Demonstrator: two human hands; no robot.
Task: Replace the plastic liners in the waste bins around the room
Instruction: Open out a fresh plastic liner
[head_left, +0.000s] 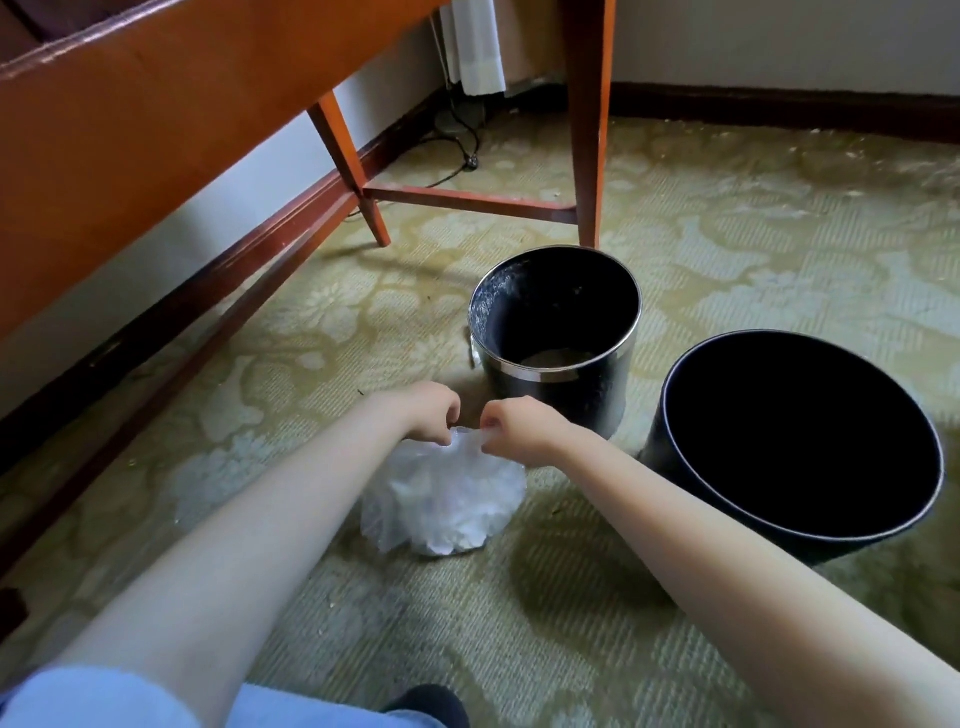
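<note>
A green carpet (727, 234) with pale flowers covers the floor. A brown wooden table (156, 130) stands on the left and far side, along the wall. On the right, near, sits a big black bin (831, 551), tipped a little, and its inside is dark. Just to its left and a bit farther away stands a smaller black bin (561, 400) with a shiny silver rim. It is upright.

A clear plastic bag (447, 499) lies on the carpet in the middle, near the smaller bin. It is full of crumpled white stuff.

Both arms reach out to the bag. The left hand (431, 410) and the right hand (519, 426) are curled up tight, close together, and each one pinches the bunched top of the bag.
</note>
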